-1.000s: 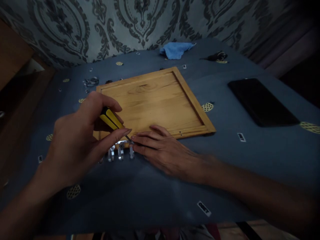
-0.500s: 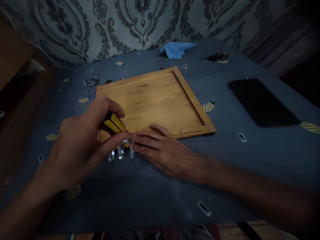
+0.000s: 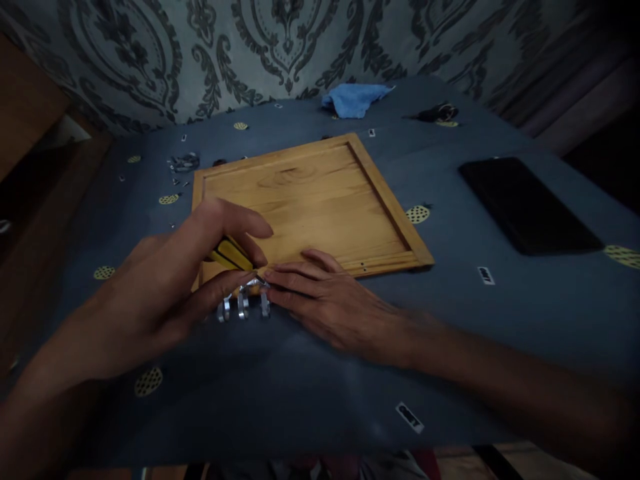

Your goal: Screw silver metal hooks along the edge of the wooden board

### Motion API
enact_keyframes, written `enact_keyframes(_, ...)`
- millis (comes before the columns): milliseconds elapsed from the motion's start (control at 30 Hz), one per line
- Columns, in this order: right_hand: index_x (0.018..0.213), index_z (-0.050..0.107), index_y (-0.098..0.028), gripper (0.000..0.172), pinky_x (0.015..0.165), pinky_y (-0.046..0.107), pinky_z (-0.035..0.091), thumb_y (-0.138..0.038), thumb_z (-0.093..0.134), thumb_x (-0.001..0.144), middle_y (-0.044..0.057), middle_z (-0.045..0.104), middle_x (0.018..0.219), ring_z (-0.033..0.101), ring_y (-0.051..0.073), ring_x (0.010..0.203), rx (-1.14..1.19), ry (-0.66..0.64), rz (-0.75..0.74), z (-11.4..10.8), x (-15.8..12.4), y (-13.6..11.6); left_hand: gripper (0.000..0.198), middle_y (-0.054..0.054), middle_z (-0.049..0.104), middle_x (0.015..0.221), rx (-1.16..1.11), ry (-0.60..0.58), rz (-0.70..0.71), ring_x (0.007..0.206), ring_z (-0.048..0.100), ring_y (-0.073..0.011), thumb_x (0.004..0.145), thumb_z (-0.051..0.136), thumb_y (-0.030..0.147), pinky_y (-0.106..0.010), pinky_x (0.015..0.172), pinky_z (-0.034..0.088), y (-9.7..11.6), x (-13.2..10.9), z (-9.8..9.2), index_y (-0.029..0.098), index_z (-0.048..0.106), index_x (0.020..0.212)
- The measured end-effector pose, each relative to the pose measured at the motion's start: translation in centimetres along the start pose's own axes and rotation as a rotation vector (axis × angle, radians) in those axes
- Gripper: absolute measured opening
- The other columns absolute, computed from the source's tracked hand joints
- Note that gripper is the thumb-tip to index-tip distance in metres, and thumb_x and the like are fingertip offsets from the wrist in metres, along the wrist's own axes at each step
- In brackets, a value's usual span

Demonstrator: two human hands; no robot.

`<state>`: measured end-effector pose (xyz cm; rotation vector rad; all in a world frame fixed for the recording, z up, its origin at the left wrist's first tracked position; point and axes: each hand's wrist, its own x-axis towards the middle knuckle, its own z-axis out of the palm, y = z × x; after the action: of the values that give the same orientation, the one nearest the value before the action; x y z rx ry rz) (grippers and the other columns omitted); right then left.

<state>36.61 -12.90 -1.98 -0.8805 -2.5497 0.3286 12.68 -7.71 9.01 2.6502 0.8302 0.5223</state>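
Note:
My left hand (image 3: 170, 290) is closed around a yellow and black screwdriver (image 3: 231, 254), its tip hidden at the near edge of a wooden panel (image 3: 310, 200). A metal hook rack (image 3: 243, 301) with three shiny hooks hangs off that near edge. Beside the rack lies my right hand (image 3: 325, 300), palm down, its fingers stretched out and touching the rack and the panel's frame. The panel lies flat on a blue patterned cloth (image 3: 450, 320).
A black phone (image 3: 530, 203) lies at the right. A blue rag (image 3: 353, 99) and a dark small object (image 3: 436, 112) sit at the far edge by the patterned wall. Small metal parts (image 3: 183, 163) lie left of the panel.
My left hand has turned and slid right, its fingers rolling over the screwdriver handle so less yellow shows. My right hand has stayed put.

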Motion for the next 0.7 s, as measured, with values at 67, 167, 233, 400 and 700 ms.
enact_keyframes(67, 0.142, 0.061, -0.017, 0.039, 0.120, 0.053, 0.033, -0.018, 0.045, 0.107, 0.013, 0.063, 0.147, 0.051, 0.024, 0.142, 0.003, -0.002, 0.006, -0.02, -0.01, -0.05, 0.035, 0.002, 0.072, 0.104, -0.057, 0.104, -0.033, 0.090, 0.076, -0.0160, 0.096, 0.065, 0.029, -0.026, 0.071, 0.064, 0.35, 0.08, -0.07, 0.033, 0.057, 0.130)
enact_keyframes(167, 0.141, 0.061, -0.017, 0.038, 0.121, 0.053, 0.031, -0.017, 0.045, 0.107, 0.013, 0.063, 0.147, 0.051, 0.024, 0.142, 0.008, -0.010, 0.015, -0.14, 0.01, -0.17, 0.033, -0.001, 0.071, 0.108, -0.110, 0.250, -0.144, 0.087, 0.077, -0.0195, 0.090, 0.071, 0.033, -0.031, 0.068, 0.067, 0.86, 0.19, -0.10, 0.033, 0.061, 0.121)
enact_keyframes(233, 0.141, 0.062, -0.018, 0.038, 0.121, 0.052, 0.031, -0.017, 0.044, 0.107, 0.012, 0.063, 0.147, 0.051, 0.023, 0.142, 0.004, -0.014, 0.020, -0.20, 0.04, -0.22, 0.033, -0.002, 0.071, 0.106, -0.082, 0.273, -0.172, 0.082, 0.077, -0.0205, 0.088, 0.073, 0.038, -0.032, 0.063, 0.068, 0.95, 0.24, -0.02, 0.033, 0.062, 0.119)
enact_keyframes(400, 0.141, 0.062, -0.018, 0.038, 0.121, 0.050, 0.032, -0.017, 0.045, 0.107, 0.012, 0.065, 0.145, 0.052, 0.024, 0.141, -0.005, 0.004, 0.011, -0.17, 0.03, -0.20, 0.029, 0.000, 0.068, 0.102, 0.015, 0.265, -0.177, 0.086, 0.075, -0.0199, 0.088, 0.072, 0.037, -0.026, 0.058, 0.062, 0.79, 0.29, 0.48, 0.030, 0.065, 0.115)
enact_keyframes(700, 0.139, 0.062, -0.016, 0.037, 0.120, 0.049, 0.032, -0.017, 0.043, 0.108, 0.011, 0.063, 0.147, 0.051, 0.024, 0.141, -0.021, 0.024, 0.000, -0.07, 0.02, -0.14, 0.028, 0.002, 0.068, 0.103, 0.064, 0.254, -0.165, 0.086, 0.075, -0.0154, 0.092, 0.070, 0.038, -0.022, 0.062, 0.058, 0.96, 0.11, 0.60, 0.028, 0.064, 0.117)
